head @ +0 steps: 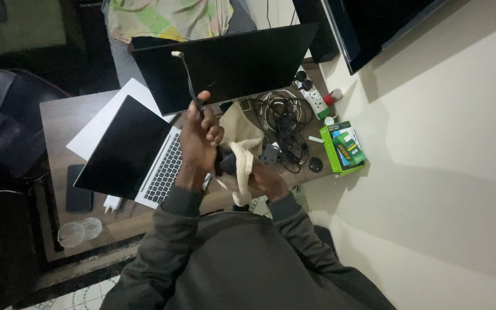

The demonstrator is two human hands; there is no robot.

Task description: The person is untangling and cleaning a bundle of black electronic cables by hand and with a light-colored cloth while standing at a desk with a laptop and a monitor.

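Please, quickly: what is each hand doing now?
Left hand: closed, holding a black cable.
Right hand: closed on a beige cloth.

Laptop [139,152] left, monitor [225,66] ahead, cable tangle [282,123] right of the hands; bare desk edge [127,221].

Just left of the left hand [199,138] I see an open laptop [144,152] on a white sheet [101,117]. Farther left lie a dark phone [78,192] and a white charger [112,202]. Beyond the hand stands a black monitor [231,63]. To its right I make out tangled cables [282,123], a power strip [315,99] and a green box [344,148].
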